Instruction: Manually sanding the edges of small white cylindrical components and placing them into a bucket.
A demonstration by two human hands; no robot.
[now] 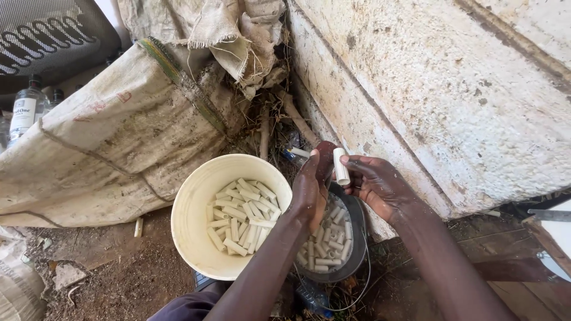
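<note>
Right hand: the right hand (380, 185) pinches a short white plastic tube piece (341, 167) upright between thumb and fingers.
Left hand: the left hand (310, 189) is cupped, fingers together, its palm turned to the tube; whether it touches the tube I cannot tell.
Below the hands: a dark round metal pot (359, 221) holding more white pieces in water.
Left of the left hand: a cream plastic bucket (193, 196) with dry-looking pieces.
Beyond the hands: a rough whitewashed wall (428, 89) and a dirty sack (119, 137).
Risk: wet fingers look likely to lose the tube; it could drop past the pot into the litter and soil.
Risk: the pot sits among debris and might tip if knocked by a forearm.
</note>
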